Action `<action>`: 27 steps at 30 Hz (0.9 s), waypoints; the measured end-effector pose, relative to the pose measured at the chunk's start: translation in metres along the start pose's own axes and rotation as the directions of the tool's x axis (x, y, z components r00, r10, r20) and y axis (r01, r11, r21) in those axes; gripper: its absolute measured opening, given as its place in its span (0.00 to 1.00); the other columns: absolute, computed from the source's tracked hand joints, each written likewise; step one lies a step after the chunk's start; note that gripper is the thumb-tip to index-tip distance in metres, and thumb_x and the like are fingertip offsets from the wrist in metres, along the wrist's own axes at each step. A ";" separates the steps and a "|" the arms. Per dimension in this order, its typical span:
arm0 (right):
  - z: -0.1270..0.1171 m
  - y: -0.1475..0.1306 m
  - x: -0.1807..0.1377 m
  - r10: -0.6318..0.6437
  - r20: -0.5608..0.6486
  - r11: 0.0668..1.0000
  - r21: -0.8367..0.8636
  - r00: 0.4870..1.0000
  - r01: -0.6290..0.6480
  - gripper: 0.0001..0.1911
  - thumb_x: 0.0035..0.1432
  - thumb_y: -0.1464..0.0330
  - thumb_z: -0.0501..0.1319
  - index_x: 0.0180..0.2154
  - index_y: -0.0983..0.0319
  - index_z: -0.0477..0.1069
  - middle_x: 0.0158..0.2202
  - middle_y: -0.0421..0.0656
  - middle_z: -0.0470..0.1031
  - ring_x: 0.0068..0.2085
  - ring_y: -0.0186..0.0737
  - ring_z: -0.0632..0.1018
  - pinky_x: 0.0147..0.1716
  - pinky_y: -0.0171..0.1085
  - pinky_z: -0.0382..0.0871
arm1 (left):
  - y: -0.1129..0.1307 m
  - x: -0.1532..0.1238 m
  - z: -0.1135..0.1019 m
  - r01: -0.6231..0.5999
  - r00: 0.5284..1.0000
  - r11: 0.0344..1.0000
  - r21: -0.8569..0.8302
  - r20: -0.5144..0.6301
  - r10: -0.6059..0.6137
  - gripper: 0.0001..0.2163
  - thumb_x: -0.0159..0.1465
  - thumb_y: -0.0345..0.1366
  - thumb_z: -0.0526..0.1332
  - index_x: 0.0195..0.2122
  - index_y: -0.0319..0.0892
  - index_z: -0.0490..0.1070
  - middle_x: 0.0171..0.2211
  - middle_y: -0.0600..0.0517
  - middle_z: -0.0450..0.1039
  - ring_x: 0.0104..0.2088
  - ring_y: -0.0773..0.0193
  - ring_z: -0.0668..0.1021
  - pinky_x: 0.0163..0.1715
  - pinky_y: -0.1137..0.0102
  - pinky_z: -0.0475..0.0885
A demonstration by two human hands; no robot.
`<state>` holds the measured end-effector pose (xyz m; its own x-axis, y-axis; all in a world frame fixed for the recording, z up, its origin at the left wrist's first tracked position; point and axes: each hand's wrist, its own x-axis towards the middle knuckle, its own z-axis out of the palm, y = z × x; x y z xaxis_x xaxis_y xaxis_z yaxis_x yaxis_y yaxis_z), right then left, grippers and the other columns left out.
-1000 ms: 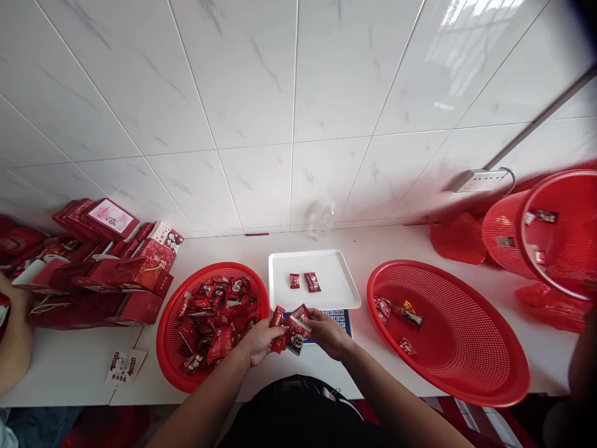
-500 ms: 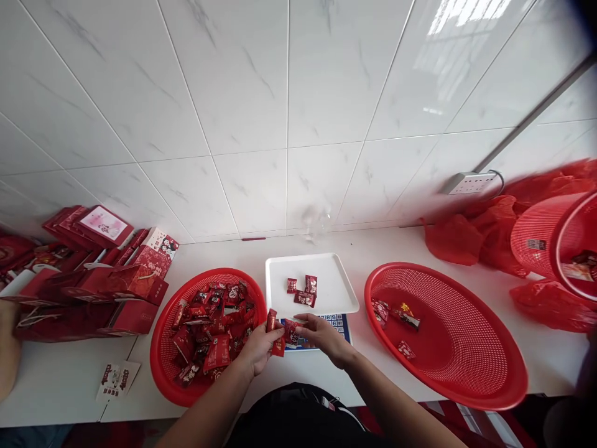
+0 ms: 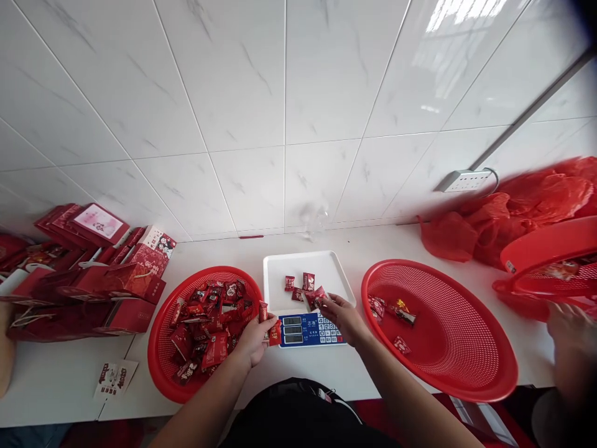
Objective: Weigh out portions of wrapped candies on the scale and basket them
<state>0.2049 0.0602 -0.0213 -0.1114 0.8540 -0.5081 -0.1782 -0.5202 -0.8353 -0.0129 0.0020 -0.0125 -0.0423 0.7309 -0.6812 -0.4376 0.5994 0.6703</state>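
My left hand (image 3: pixel 254 339) is closed on a few red candy packets (image 3: pixel 270 328), beside the red basket (image 3: pixel 161 364) heaped with several wrapped candies (image 3: pixel 209 320). My right hand (image 3: pixel 342 317) pinches a red candy packet (image 3: pixel 316 297) at the front edge of the white scale tray (image 3: pixel 326 267), where three candies (image 3: pixel 298 285) lie. The blue scale panel (image 3: pixel 308 328) shows between my hands.
A large red basket (image 3: pixel 466 373) on the right holds a few candies (image 3: pixel 389 314). Red gift boxes (image 3: pixel 93 286) are stacked at left, with a card (image 3: pixel 114 376) in front. Another person's hand (image 3: pixel 566 323) and a red basket (image 3: pixel 550 261) are at far right, red bags (image 3: pixel 504 211) behind.
My right hand has moved forward from my left hand to the scale tray with a candy; the scale panel is now uncovered. The basket at far right has tipped lower.
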 end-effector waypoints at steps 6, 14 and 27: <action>-0.004 0.004 -0.008 -0.154 -0.092 0.923 -0.368 0.984 0.110 0.31 0.46 0.61 0.63 0.53 0.58 0.63 0.45 0.47 0.73 0.41 0.44 0.75 0.39 0.41 0.69 | -0.003 -0.007 0.000 0.082 0.990 0.990 0.113 0.102 -0.093 0.12 0.51 0.37 0.65 0.32 0.41 0.65 0.25 0.54 0.71 0.23 0.70 0.74 0.25 0.73 0.68; 0.039 0.013 -0.032 -0.010 0.495 0.892 -0.389 0.869 0.232 0.14 0.43 0.64 0.65 0.35 0.61 0.73 0.30 0.41 0.75 0.33 0.39 0.73 0.33 0.37 0.67 | -0.016 -0.015 0.022 0.098 0.927 0.886 0.454 0.283 -0.247 0.16 0.47 0.41 0.67 0.32 0.39 0.66 0.26 0.53 0.70 0.23 0.69 0.72 0.25 0.71 0.64; 0.024 -0.018 0.011 0.079 -0.006 0.990 0.120 0.997 -0.077 0.12 0.43 0.65 0.67 0.31 0.60 0.68 0.31 0.42 0.76 0.29 0.34 0.74 0.29 0.32 0.67 | 0.002 -0.019 -0.015 0.128 0.980 0.989 0.081 0.145 -0.138 0.08 0.54 0.32 0.62 0.33 0.39 0.64 0.23 0.54 0.70 0.22 0.71 0.72 0.25 0.74 0.67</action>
<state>0.1835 0.0789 -0.0068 -0.1195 0.8106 -0.5733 -0.2847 -0.5812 -0.7624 -0.0264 -0.0159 -0.0030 0.1498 0.6805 -0.7173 -0.3652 0.7122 0.5994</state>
